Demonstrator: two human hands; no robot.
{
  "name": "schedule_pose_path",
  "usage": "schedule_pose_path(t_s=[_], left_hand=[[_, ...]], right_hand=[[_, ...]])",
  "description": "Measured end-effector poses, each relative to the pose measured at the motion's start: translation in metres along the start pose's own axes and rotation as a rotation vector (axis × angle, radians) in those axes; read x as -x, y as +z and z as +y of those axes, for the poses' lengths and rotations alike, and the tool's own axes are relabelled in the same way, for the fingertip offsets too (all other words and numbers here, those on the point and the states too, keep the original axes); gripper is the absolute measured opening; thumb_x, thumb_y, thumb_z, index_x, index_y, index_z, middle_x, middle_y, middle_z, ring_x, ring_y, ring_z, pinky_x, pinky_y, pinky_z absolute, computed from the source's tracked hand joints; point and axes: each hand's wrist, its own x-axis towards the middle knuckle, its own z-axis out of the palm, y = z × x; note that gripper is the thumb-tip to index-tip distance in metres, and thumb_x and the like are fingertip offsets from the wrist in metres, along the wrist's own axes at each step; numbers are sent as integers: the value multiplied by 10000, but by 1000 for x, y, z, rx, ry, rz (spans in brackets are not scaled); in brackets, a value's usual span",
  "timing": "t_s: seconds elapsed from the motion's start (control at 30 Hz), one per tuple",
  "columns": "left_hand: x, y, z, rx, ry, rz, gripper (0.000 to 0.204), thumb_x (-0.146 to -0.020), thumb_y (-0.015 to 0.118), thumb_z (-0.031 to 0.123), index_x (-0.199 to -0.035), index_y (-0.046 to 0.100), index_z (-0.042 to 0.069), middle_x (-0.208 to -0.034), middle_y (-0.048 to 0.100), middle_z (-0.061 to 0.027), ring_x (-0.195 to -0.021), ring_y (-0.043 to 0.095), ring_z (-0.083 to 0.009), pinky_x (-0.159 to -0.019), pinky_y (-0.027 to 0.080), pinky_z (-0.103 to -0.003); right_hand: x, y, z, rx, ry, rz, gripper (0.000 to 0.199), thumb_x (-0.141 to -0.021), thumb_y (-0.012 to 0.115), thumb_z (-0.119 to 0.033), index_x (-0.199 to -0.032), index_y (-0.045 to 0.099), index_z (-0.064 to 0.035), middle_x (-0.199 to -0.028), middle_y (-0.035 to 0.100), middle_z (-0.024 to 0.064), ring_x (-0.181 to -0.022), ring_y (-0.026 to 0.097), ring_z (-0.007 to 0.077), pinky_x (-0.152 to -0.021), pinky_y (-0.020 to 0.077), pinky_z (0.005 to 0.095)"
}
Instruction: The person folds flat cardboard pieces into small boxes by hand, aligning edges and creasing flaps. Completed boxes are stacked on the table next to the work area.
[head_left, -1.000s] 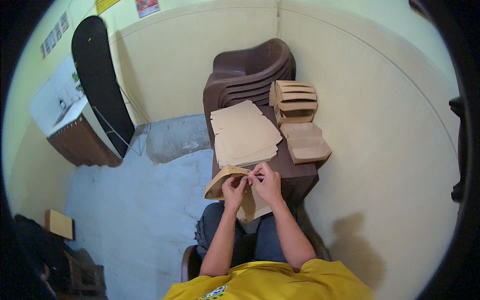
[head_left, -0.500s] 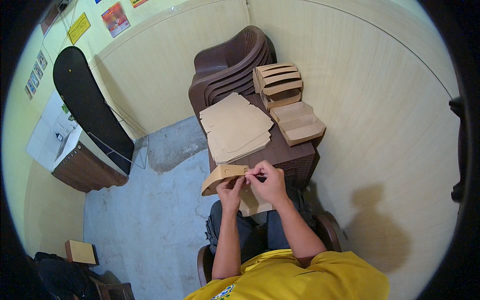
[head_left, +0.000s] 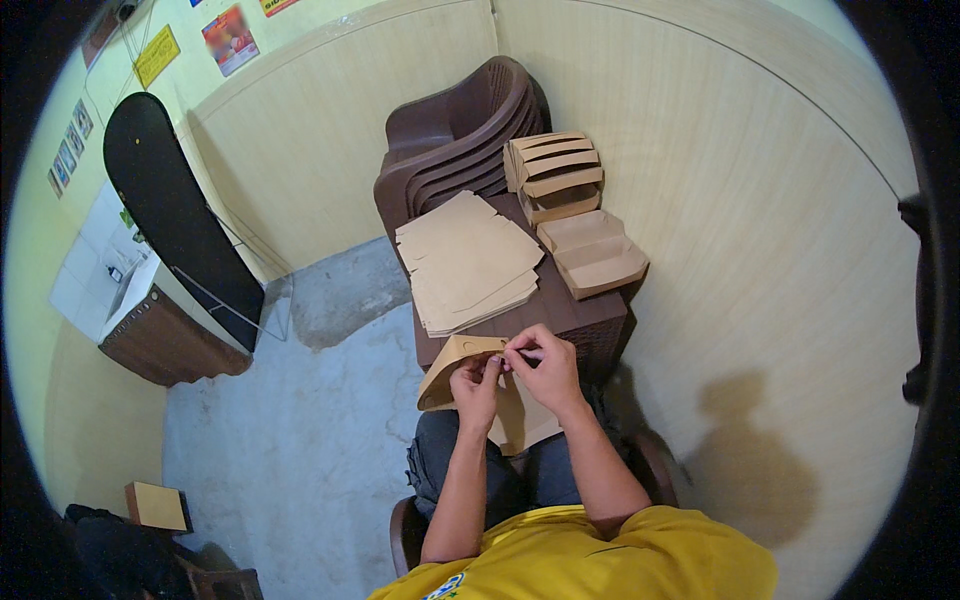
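I sit with a flat brown cardboard blank [head_left: 452, 368] held over my lap, partly folded. My left hand [head_left: 478, 382] grips its near edge from below. My right hand [head_left: 545, 362] pinches a flap at the top of the same piece, fingers closed on it. Both hands touch each other at the fold. In front of me a dark brown plastic table [head_left: 575, 315] carries a stack of flat cardboard blanks [head_left: 465, 262]. Folded cardboard boxes [head_left: 592, 255] lie on its right side, and a taller stack of folded boxes [head_left: 555, 175] stands behind them.
Stacked brown plastic chairs [head_left: 450, 140] stand behind the table against the beige wall. A black board [head_left: 170, 210] leans at the left wall beside a wooden cabinet [head_left: 165, 335]. A small cardboard box [head_left: 155, 505] lies on the grey floor at lower left.
The view has shifted a little as my head moved. My hands stay on the cardboard piece, working the flap at its top edge.
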Motion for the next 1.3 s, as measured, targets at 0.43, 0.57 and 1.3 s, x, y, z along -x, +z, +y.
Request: schedule_pose_path(t_s=[0.43, 0.57, 1.3], left_hand=[[-6, 4, 3, 94, 92, -2, 173, -1052, 734, 99, -1163, 736, -33, -1037, 757, -35, -888, 681, -95, -787, 553, -262], [-7, 5, -2, 151, 89, 33, 159, -1049, 735, 85, -1151, 731, -38, -1041, 760, -47, -888, 689, -107, -800, 561, -273], [-1, -4, -11, 262, 21, 120, 170, -1020, 738, 48, -1177, 733, -18, -1093, 768, -46, -972, 698, -113, -861, 540, -264]], right_hand=[[-10, 1, -8, 138, -150, -65, 254, -923, 746, 36, -932, 499, -24, -902, 737, 129, -758, 739, 198, -718, 585, 313], [-8, 0, -11, 1, -6, -58, 229, -932, 762, 47, -975, 545, -11, -935, 760, 129, -834, 764, 184, -789, 631, 330], [-3, 6, -21, -214, 56, -38, 273, -887, 827, -4, -1111, 671, 14, -1029, 803, 119, -969, 803, 183, -877, 659, 350]])
